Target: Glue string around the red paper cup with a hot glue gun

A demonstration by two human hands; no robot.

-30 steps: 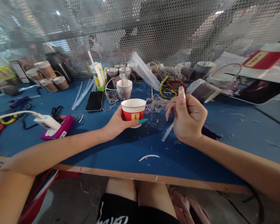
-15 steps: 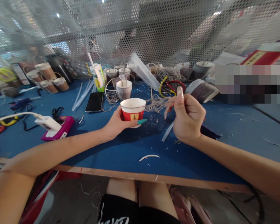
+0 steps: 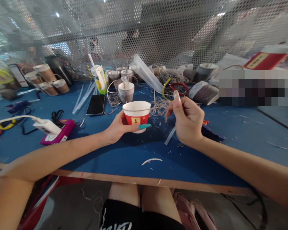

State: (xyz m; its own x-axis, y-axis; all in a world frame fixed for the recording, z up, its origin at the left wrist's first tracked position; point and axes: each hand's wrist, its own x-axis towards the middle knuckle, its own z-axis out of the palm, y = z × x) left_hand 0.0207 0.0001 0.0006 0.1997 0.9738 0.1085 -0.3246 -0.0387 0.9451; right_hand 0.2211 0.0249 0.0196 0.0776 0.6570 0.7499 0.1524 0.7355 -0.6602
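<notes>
A red and white paper cup (image 3: 137, 111) is held upright just above the blue table by my left hand (image 3: 117, 127), whose thumb lies across its front. A thin grey strand runs along the cup's rim toward my right hand (image 3: 188, 119). That hand is raised to the right of the cup, its fingers curled and thumb pressed against them; what it pinches is too small to make out clearly. Behind the cup stands a grey-wrapped cup (image 3: 126, 92), with loose grey cord (image 3: 160, 106) beside it.
A phone (image 3: 95, 104), a drink carton (image 3: 99, 80) and a purple power strip (image 3: 60, 132) are on the left. Red-handled scissors (image 3: 180, 88) and a tipped cup (image 3: 204, 92) lie behind my right hand. A perforated metal screen (image 3: 158, 38) stands at the back.
My right hand has moved slightly left, nearer the cup. The cup has turned a little in my left hand, and the strand along its rim now shows more clearly.
</notes>
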